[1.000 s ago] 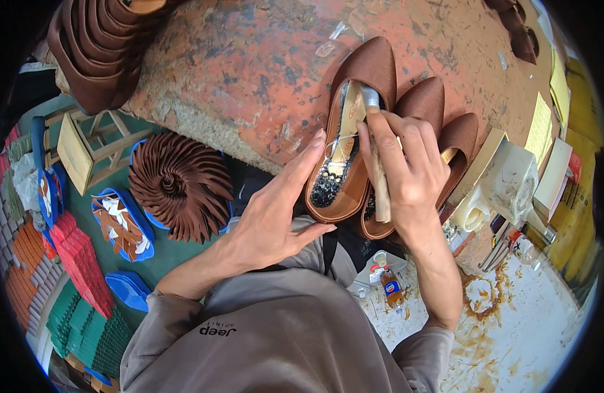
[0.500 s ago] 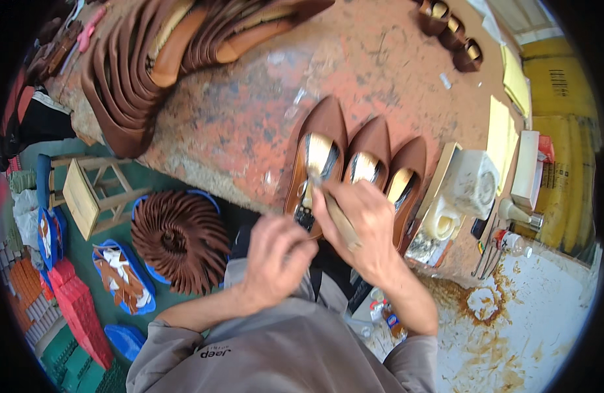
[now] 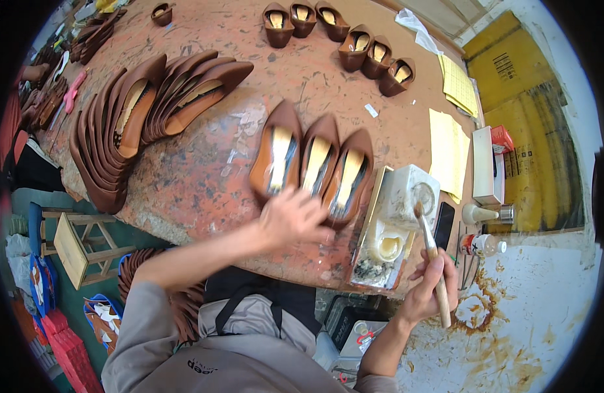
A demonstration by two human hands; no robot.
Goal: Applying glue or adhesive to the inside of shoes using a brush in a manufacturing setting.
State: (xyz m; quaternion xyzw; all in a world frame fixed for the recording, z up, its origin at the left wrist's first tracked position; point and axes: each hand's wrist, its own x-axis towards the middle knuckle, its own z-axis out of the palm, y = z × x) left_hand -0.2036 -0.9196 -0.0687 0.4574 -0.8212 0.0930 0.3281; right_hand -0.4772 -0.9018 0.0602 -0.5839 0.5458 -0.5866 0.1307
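We work at a worn reddish worktop (image 3: 204, 170), where a long fan of brown shoe uppers (image 3: 112, 131) overlaps so each stays reachable. Three brown shoes (image 3: 318, 164) lie sole-up side by side at the near edge — insides exposed. Our left hand (image 3: 292, 219) rests at their heels, fingers blurred, so we cannot tell their spread. Our right hand (image 3: 428, 295) wraps its fingers round a brush (image 3: 432, 262), bristles up beside the white glue pot (image 3: 407, 196) — close for dipping, we judge.

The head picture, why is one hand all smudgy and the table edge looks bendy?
In the head view the left hand is smeared by motion blur, while the right hand holding the brush looks sharp; the fisheye lens curves the worktable edge and leaves dark corners around the round picture.
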